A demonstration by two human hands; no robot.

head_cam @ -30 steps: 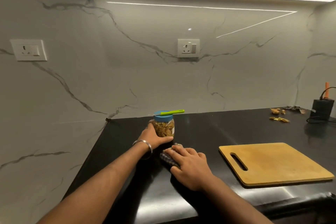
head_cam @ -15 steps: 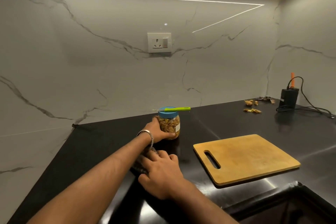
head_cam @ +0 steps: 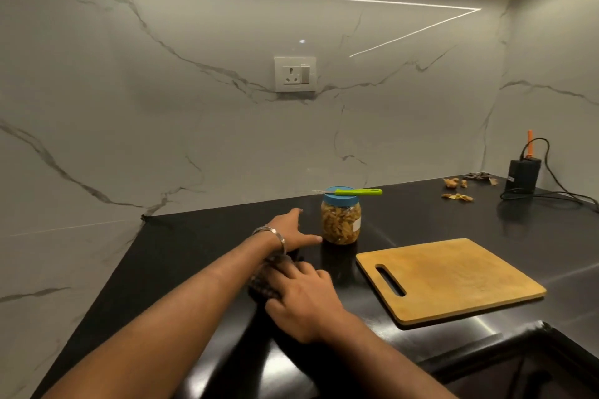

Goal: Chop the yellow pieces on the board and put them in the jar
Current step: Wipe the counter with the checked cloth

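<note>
A clear jar (head_cam: 341, 220) with a blue lid stands on the black counter, filled with yellow-brown pieces. A green-handled knife (head_cam: 356, 192) lies across its lid. My left hand (head_cam: 290, 230) is open just left of the jar, fingers spread, not touching it. My right hand (head_cam: 304, 296) presses flat on a dark checked cloth (head_cam: 262, 282) in front of the jar. The wooden cutting board (head_cam: 453, 278) lies bare to the right.
Yellow scraps and peels (head_cam: 458, 193) lie at the back right near a black charger block (head_cam: 523, 175) with a cable. A wall socket (head_cam: 295, 74) sits above the jar. A sink edge (head_cam: 518, 350) is at the lower right.
My left hand has let go of the jar and opened beside it. My right hand stays on the cloth. The view has shifted slightly.
</note>
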